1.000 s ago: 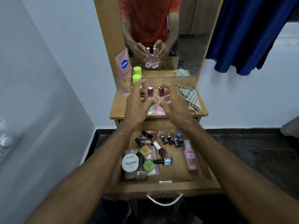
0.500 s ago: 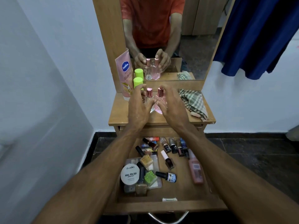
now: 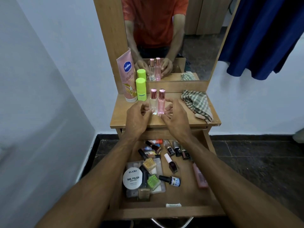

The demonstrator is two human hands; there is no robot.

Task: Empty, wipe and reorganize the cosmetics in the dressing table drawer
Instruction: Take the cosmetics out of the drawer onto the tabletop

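The left hand [image 3: 138, 119] and right hand [image 3: 176, 120] have loosened: fingers that wrapped the clear perfume bottle [image 3: 153, 102] and pink perfume bottle [image 3: 161, 102] a second ago now rest curled beside them, bottles upright on the tabletop [image 3: 171, 120]. Both are placed. At 6 o'clock, the open drawer [image 3: 189, 193] still holds nail polishes and a remover tub [image 3: 133, 178]
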